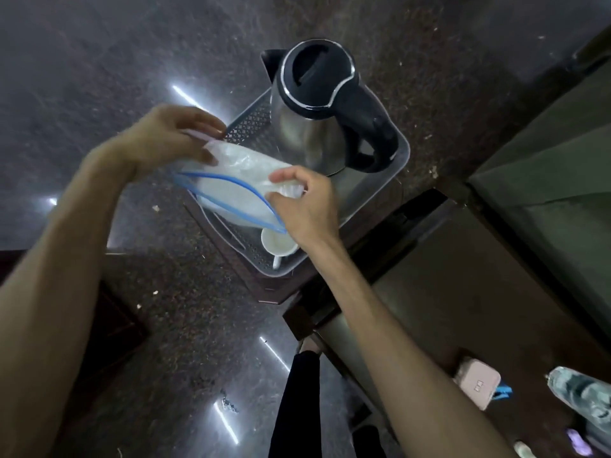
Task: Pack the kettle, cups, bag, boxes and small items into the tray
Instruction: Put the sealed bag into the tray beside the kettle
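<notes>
A grey perforated tray (398, 166) sits on a small dark stand. A steel kettle (317, 104) with a black lid and handle stands in its far half. A white cup (279, 243) lies in the near end of the tray. Both hands hold a clear plastic bag (231, 183) with a blue zip edge over the tray's left side. My left hand (172, 137) grips the bag's far end. My right hand (301, 200) pinches its near right corner. The bag hides part of the tray floor.
The floor all around is dark polished stone with light reflections. A brown counter (463, 292) runs along the right, with a pink box (479, 386) and a patterned bottle (582, 395) near its lower right end. My dark trouser leg (297, 408) shows below.
</notes>
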The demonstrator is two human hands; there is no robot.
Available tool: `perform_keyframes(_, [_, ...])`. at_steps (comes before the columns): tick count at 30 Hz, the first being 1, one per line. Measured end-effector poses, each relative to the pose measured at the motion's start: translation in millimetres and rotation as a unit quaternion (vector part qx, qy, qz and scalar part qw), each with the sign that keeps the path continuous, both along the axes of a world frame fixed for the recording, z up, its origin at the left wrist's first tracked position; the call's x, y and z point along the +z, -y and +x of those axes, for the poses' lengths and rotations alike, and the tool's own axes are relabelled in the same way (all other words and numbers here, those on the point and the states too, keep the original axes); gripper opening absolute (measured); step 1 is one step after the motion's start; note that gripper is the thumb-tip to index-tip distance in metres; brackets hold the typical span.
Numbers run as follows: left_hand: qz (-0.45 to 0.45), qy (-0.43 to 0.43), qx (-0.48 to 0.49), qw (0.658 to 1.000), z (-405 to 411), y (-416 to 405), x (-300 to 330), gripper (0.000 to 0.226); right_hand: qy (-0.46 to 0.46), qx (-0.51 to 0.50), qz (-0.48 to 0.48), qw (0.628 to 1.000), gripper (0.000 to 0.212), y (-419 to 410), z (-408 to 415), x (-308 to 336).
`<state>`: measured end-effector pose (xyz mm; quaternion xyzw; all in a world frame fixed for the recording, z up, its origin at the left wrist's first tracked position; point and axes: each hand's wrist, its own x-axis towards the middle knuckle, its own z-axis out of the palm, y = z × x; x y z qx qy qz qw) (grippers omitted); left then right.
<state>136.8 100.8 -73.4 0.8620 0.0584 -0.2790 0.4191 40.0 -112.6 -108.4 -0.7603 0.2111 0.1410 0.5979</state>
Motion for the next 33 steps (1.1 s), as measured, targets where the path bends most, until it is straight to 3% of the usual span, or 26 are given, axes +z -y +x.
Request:
perform_keyframes(4, [0.134, 0.006, -0.069, 0.989, 10, 4, 1, 0.046, -0.042, 0.001, -0.035, 0.998, 0.03, -16, 20, -11])
perform_keyframes(6, [0.194, 0.079, -0.084, 0.974, -3, 15, -8, 0.034, -0.055, -0.06, -0.045, 0.996, 0.03, -24, 20, -14])
perform_keyframes(8, [0.205, 0.146, -0.084, 0.964, -21, 28, -18, 0.023, -0.049, -0.124, -0.021, 0.991, 0.026, -36, 14, -12])
perform_keyframes(13, [0.195, 0.132, -0.08, 0.969, -52, 39, -44, 0.031, -0.06, -0.147, -0.003, 0.987, 0.025, -57, -6, -16])
perform_keyframes(17, [0.255, 0.192, -0.082, 0.944, -63, 34, -47, 0.056, -0.033, 0.014, -0.116, 0.993, 0.03, -56, -13, -19])
perform_keyframes(21, [0.309, 0.117, -0.161, 0.93, -68, 31, -55, 0.066, 0.012, 0.181, -0.256, 0.949, 0.025, -53, -20, -15])
perform_keyframes(24, [0.331, 0.11, -0.168, 0.922, -73, 31, -61, 0.064, 0.076, 0.201, -0.351, 0.911, 0.024, -49, -25, -11])
perform_keyframes(26, [0.343, 0.118, -0.162, 0.918, -74, 31, -63, 0.066, 0.115, 0.213, -0.363, 0.9, 0.023, -45, -26, -10])
perform_keyframes(28, [0.358, 0.109, -0.164, 0.913, -74, 31, -64, 0.073, 0.122, 0.291, -0.375, 0.872, 0.024, -42, -25, -11])
perform_keyframes(33, [0.42, 0.081, -0.203, 0.881, -76, 39, -70, 0.092, 0.042, 0.408, -0.406, 0.816, 0.029, -40, -15, -17])
